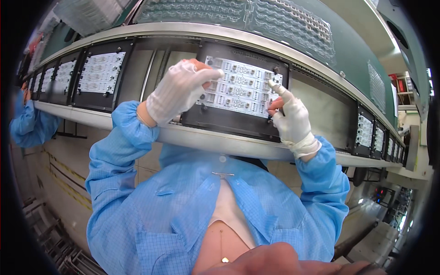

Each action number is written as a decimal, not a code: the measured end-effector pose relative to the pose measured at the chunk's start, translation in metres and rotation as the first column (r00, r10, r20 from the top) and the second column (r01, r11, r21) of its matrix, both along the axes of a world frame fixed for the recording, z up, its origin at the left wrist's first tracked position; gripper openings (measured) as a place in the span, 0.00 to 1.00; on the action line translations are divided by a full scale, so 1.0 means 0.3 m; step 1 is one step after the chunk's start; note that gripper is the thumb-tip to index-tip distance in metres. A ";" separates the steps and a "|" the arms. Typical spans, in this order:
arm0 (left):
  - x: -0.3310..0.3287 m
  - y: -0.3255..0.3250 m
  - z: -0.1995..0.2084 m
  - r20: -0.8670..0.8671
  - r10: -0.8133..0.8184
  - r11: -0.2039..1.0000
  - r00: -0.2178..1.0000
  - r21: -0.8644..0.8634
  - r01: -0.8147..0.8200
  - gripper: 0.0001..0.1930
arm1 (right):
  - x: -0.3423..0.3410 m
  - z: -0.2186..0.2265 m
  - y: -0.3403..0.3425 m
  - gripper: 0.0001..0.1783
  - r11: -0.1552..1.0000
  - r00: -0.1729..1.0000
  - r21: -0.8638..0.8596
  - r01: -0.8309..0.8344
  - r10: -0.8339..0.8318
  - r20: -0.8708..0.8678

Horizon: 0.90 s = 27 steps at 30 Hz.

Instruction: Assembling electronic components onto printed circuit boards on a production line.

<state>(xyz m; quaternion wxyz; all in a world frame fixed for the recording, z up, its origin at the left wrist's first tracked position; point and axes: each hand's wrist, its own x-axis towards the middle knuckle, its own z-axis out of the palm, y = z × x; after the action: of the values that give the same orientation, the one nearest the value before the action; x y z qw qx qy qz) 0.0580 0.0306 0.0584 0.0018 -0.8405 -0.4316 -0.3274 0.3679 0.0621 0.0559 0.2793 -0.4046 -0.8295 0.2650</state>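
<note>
White circuit-board panel (236, 87), printed in rows with small parts standing on it, is lying flat in a black carrier (224, 123) at the upper middle of the frame; the carrier is resting on the conveyor, its near edge beside the pale metal rail (220, 140). The left hand (176, 89), in a whitish glove, is hovering over the panel's left end with fingers curled and thumb and index tip drawn close together; from where I'm standing I cannot tell whether anything small is sitting between them. The right hand (292, 119), also gloved, is reaching to the panel's right edge, index finger stretching out above its lower, bare fingertips; I cannot tell whether it is gripping something there. Both wrists are emerging from the blue coat (128, 183) filling the lower frame; more boards are lying in dark carriers at the left (103, 71) and the right (365, 130); clear plastic trays (293, 25) are covering part of the green surface (353, 57) along the top; a co-worker's blue sleeve (34, 123) is showing at the far left.
</note>
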 end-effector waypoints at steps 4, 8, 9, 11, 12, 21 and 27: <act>0.003 0.031 -0.003 0.079 -0.006 1.000 0.997 0.016 0.005 0.20 | -0.004 -0.012 -0.014 0.41 0.982 0.985 0.175 -0.070 0.040 0.166; 0.004 0.032 0.000 0.048 0.003 0.999 0.999 0.036 -0.005 0.21 | -0.017 -0.013 -0.010 0.40 0.969 0.967 0.209 -0.129 0.076 0.243; 0.000 0.033 -0.005 0.052 0.006 0.999 0.999 0.034 -0.007 0.21 | -0.019 -0.018 -0.008 0.39 0.958 0.957 0.240 -0.154 0.084 0.279; -0.012 0.038 -0.016 0.048 -0.008 0.999 0.999 0.045 0.006 0.21 | -0.026 -0.022 -0.005 0.38 0.947 0.944 0.266 -0.183 0.094 0.317; -0.015 0.040 -0.017 0.052 -0.007 0.999 0.999 0.042 0.005 0.21 | -0.030 -0.018 -0.004 0.38 0.955 0.925 0.228 -0.190 0.096 0.367; -0.039 0.047 -0.025 0.058 -0.013 0.999 0.998 0.035 0.011 0.21 | -0.058 0.015 0.022 0.36 0.969 0.896 0.139 -0.206 0.129 0.425; -0.031 0.078 -0.040 -0.010 0.030 0.999 1.000 0.025 -0.029 0.17 | -0.061 -0.044 -0.032 0.37 0.891 0.884 0.363 -0.273 0.084 0.460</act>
<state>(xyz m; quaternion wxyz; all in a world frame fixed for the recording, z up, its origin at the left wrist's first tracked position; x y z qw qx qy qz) 0.0487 0.0540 0.0464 0.0191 -0.8357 -0.4399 -0.3283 0.3497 0.0525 0.0427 0.1421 -0.3038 -0.9420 0.0103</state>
